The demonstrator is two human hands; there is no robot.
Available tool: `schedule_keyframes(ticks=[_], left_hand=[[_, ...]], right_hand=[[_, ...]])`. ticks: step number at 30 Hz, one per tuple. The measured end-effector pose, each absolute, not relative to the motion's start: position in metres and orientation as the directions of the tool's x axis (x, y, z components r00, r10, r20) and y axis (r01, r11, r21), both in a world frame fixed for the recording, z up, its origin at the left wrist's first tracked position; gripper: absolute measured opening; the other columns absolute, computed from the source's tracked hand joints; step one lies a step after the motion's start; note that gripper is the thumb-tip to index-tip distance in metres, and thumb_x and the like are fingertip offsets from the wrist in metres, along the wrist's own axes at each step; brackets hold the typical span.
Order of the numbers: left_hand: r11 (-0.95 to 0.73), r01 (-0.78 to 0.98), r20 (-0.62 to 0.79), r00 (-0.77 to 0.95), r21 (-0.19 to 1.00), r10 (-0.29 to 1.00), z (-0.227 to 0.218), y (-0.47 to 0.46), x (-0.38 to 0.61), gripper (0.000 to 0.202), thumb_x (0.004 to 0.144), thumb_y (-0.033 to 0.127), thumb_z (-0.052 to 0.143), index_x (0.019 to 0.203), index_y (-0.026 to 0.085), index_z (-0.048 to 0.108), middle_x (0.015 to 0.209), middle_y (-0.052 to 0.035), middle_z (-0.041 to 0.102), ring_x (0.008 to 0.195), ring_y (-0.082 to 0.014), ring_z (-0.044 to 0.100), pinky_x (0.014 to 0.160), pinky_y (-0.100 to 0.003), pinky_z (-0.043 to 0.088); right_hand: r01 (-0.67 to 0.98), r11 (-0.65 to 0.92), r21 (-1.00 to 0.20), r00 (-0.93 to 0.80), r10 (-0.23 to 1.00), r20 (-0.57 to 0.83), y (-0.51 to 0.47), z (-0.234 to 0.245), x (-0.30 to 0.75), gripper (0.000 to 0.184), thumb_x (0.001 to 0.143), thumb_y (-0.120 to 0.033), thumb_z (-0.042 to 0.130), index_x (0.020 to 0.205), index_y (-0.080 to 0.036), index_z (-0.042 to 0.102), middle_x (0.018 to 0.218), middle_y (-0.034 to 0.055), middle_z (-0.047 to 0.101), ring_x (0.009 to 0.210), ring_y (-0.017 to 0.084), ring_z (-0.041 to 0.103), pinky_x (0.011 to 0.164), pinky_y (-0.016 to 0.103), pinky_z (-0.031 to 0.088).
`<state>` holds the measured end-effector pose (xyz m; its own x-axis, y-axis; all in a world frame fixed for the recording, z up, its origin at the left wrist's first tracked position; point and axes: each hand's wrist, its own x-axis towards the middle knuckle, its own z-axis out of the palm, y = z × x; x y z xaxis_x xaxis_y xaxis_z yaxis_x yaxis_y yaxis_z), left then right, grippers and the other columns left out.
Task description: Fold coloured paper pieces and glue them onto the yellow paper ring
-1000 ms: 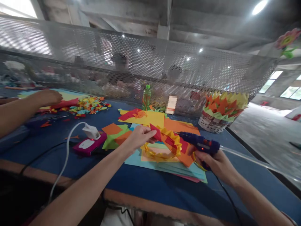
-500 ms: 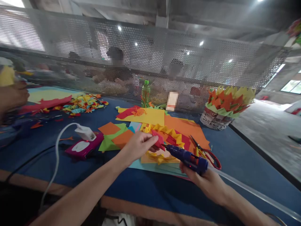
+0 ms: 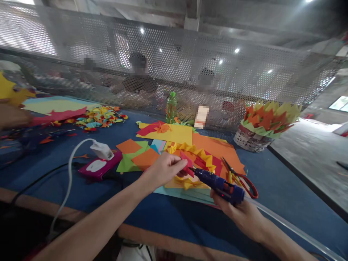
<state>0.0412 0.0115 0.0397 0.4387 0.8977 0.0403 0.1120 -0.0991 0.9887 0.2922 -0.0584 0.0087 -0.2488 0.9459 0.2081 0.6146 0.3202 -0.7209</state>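
Between the thumb and fingers of my left hand (image 3: 169, 168) is a folded red paper piece (image 3: 187, 165). My right hand (image 3: 241, 214) grips a blue hot glue gun (image 3: 219, 185), its nozzle at the lower right edge of the red piece; whether they touch I cannot tell. A long clear glue stick (image 3: 293, 224) trails from the gun's back. Behind and below my hands lies a ring of folded yellow paper points (image 3: 208, 161) on stacked coloured sheets. Scissors with red handles (image 3: 248, 185) rest just beyond the gun.
A purple power strip (image 3: 99, 168) with a white plug (image 3: 102, 150) sits left of my arm. Farther back stand a green bottle (image 3: 171, 108) and a basket of paper points (image 3: 254, 136). Paper scraps (image 3: 104, 117) lie left, near another person's hand (image 3: 13, 117). A perforated screen (image 3: 174, 65) runs behind.
The view has shifted slightly, so most things sit a little farther right. My left hand still holds the red piece at the glue gun's nozzle. At far left, the other person's hand has moved.
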Motion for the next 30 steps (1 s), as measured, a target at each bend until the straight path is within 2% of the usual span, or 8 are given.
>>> schedule_keyframes(ticks=[4,11,14,18,21,25,30], left_hand=[[-0.103,0.106,0.045,0.447,0.989,0.893,0.0396,0.0113,0.0409,0.036,0.090,0.044,0.056,0.080,0.017,0.078,0.085,-0.0071,0.080,0.083,-0.0189,0.075,0.079,-0.025,0.058],[-0.101,0.110,0.043,0.442,0.989,0.896,0.0400,0.0113,0.0402,0.035,0.091,0.042,0.056,0.079,0.016,0.078,0.084,-0.0075,0.080,0.081,-0.0182,0.075,0.077,-0.024,0.057],[-0.105,0.108,0.047,0.446,0.989,0.894,0.0398,0.0112,0.0404,0.035,0.091,0.042,0.056,0.080,0.016,0.078,0.085,-0.0075,0.080,0.080,-0.0177,0.075,0.078,-0.024,0.057],[-0.105,0.111,0.045,0.450,0.988,0.892,0.0402,0.0113,0.0408,0.035,0.091,0.040,0.056,0.080,0.016,0.078,0.085,-0.0078,0.080,0.080,-0.0170,0.075,0.077,-0.023,0.057],[-0.107,0.112,0.045,0.453,0.988,0.890,0.0399,0.0116,0.0405,0.035,0.091,0.041,0.057,0.081,0.015,0.078,0.085,-0.0085,0.079,0.078,-0.0169,0.075,0.077,-0.024,0.057],[-0.110,0.107,0.050,0.452,0.988,0.891,0.0367,0.0131,0.0401,0.035,0.090,0.041,0.058,0.082,0.014,0.078,0.083,-0.0081,0.079,0.076,-0.0167,0.074,0.075,-0.024,0.057],[-0.114,0.109,0.055,0.440,0.987,0.896,0.0346,0.0140,0.0402,0.034,0.090,0.041,0.058,0.082,0.015,0.078,0.083,-0.0071,0.079,0.077,-0.0162,0.075,0.075,-0.023,0.057]], right_hand=[[0.621,0.305,-0.722,-0.218,0.952,0.215,-0.0581,0.0101,0.2914,0.039,0.087,-0.054,0.053,0.082,-0.020,0.071,0.072,0.0049,0.070,0.062,0.018,0.062,0.055,0.026,0.053],[0.622,0.303,-0.722,-0.223,0.953,0.208,-0.0579,0.0097,0.2935,0.033,0.087,-0.051,0.057,0.084,-0.022,0.073,0.071,0.0039,0.070,0.065,0.019,0.063,0.057,0.026,0.054],[0.623,0.307,-0.719,-0.222,0.951,0.214,-0.0577,0.0083,0.2946,0.034,0.087,-0.052,0.057,0.084,-0.022,0.074,0.073,0.0046,0.071,0.069,0.020,0.065,0.059,0.027,0.056],[0.628,0.315,-0.711,-0.227,0.949,0.220,-0.0578,0.0074,0.2934,0.038,0.088,-0.052,0.054,0.080,-0.021,0.073,0.071,0.0045,0.070,0.065,0.018,0.064,0.059,0.026,0.056],[0.629,0.298,-0.718,-0.203,0.955,0.217,-0.0580,0.0066,0.2938,0.039,0.087,-0.054,0.055,0.082,-0.020,0.073,0.076,0.0060,0.073,0.066,0.019,0.066,0.059,0.026,0.057],[0.629,0.259,-0.733,-0.231,0.962,0.142,-0.0577,0.0068,0.2965,0.036,0.086,-0.051,0.056,0.090,-0.020,0.073,0.085,0.0073,0.075,0.071,0.021,0.070,0.060,0.028,0.059],[0.637,0.262,-0.725,-0.237,0.961,0.139,-0.0583,0.0106,0.2936,0.036,0.086,-0.051,0.052,0.080,-0.021,0.071,0.075,0.0062,0.073,0.066,0.020,0.068,0.057,0.029,0.058]])
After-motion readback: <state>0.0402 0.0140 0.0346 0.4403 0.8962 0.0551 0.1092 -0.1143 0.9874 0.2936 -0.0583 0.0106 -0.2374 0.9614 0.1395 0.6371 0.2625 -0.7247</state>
